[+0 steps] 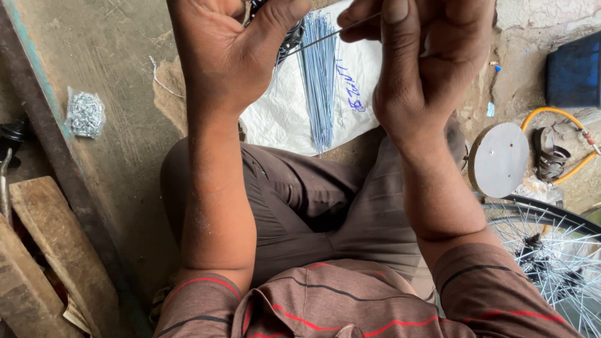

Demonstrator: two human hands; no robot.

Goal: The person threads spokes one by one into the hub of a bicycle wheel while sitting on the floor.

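A thin metal spoke is pinched between the thumb and fingers of the right hand, which is closed on it near the top edge of the view. The spoke is held slanted, its lower end running toward the left hand. The left hand is curled around a dark, round part, mostly hidden behind the palm; what that part is cannot be told for certain. The two hands are held close together and raised in front of the chest, seemingly so that the spoke's end can be steered into the dark part.

Beneath the hands, a bundle of loose spokes is laid on a white sack spread on the floor, within easy reach of the seated person's knees. Toward the floor's left edge, a small clear bag of tiny metal pieces is seen. At the right, a round grey disc, a yellow hose and part of a spoked wheel are seen, the wheel at the lower right corner.
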